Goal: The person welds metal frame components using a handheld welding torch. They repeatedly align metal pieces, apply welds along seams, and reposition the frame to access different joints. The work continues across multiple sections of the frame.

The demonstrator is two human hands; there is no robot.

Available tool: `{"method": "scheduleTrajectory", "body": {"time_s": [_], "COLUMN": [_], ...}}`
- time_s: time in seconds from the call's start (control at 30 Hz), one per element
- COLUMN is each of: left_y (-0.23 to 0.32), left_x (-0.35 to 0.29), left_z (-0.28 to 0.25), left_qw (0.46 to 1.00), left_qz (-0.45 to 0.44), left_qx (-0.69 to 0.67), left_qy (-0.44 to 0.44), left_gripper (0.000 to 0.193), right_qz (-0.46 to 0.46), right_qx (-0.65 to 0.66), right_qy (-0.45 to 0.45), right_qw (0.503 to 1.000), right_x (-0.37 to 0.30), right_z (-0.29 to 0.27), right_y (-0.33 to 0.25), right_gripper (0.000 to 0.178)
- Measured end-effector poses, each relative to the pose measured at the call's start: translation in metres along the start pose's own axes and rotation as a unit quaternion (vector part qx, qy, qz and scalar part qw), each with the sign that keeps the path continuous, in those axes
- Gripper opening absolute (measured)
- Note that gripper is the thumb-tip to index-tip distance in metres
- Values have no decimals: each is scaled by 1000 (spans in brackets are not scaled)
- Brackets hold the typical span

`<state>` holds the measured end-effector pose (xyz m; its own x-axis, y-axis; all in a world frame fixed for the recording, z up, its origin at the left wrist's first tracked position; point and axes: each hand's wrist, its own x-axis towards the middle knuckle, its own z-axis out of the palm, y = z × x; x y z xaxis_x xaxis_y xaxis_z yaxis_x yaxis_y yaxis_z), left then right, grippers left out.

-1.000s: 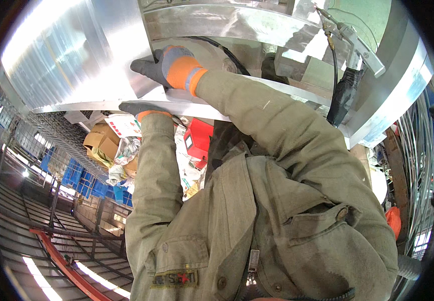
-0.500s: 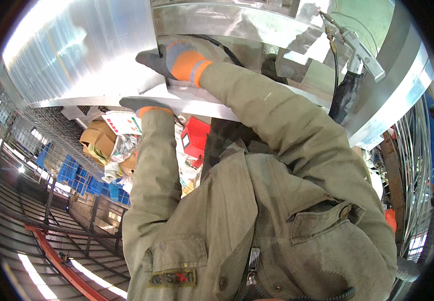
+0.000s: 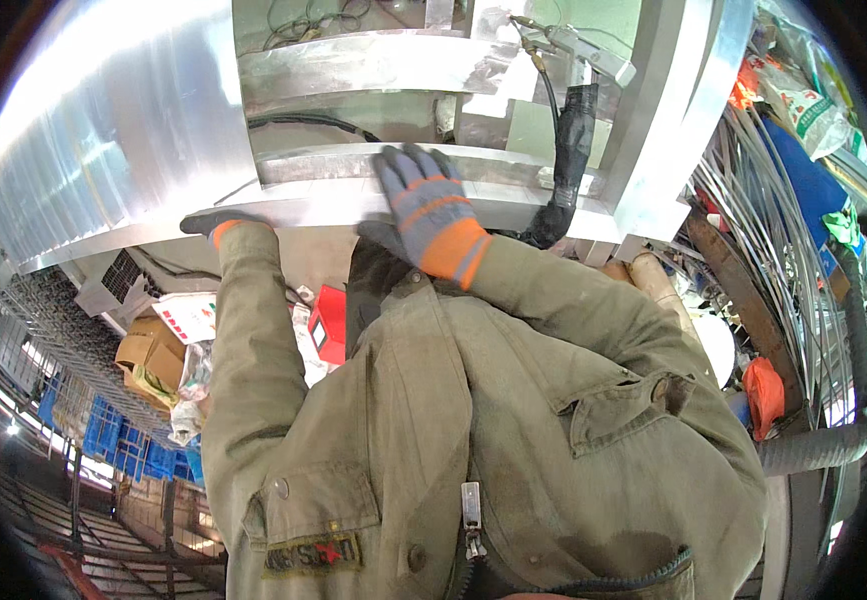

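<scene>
My left hand (image 3: 225, 222), in a dark glove with an orange cuff, lies against the near edge of the metal frame, beside a shiny metal sheet (image 3: 118, 140). Its fingers look stretched to the left, though they are foreshortened and partly hidden. My right hand (image 3: 431, 212), in a grey-blue and orange glove, rests over the frame's near metal rail (image 3: 323, 205). Its fingers point away from me, with the thumb apart on the left; nothing shows in its grasp. Right of it, a torch-like metal tool (image 3: 583, 52) with a black-wrapped hose (image 3: 575, 140) lies across the frame.
Curved metal crosspieces (image 3: 373, 65) span the frame. Below left are a red box (image 3: 329, 325), a cardboard box (image 3: 148, 352) and wire mesh (image 3: 53, 310). At right stand bundled metal strips (image 3: 793, 270), an orange-red bag (image 3: 763, 395) and a grey ribbed hose (image 3: 818, 447).
My right hand has moved from the metal sheet back toward me and to the right, onto the near rail. My left hand stays at the edge. The view has shifted right.
</scene>
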<state>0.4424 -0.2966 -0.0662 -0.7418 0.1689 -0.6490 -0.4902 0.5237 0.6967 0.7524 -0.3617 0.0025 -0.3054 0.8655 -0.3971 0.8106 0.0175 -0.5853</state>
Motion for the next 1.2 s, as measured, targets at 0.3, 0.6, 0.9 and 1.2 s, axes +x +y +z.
{"method": "scheduleTrajectory", "body": {"time_s": [0.3, 0.6, 0.9, 1.2], "left_y": [17, -45, -411, -579], "left_x": [-53, 33, 249, 106], "left_z": [-2, -182, -588, -777], "left_qw": [987, 911, 895, 863], "left_qz": [-4, -117, -391, -498], "left_qx": [-72, -97, -172, -69], "left_qy": [-140, -384, -130, 39], "left_gripper": [104, 114, 73, 94], "right_qz": [-41, 72, 59, 28], "right_qx": [-147, -303, -464, -545], "right_qy": [102, -32, -165, -219], "right_qw": [983, 950, 868, 809], "right_x": [-96, -80, -42, 23], "right_z": [-21, -10, 16, 64], "right_y": [23, -15, -110, -106], "right_gripper": [32, 59, 53, 49]}}
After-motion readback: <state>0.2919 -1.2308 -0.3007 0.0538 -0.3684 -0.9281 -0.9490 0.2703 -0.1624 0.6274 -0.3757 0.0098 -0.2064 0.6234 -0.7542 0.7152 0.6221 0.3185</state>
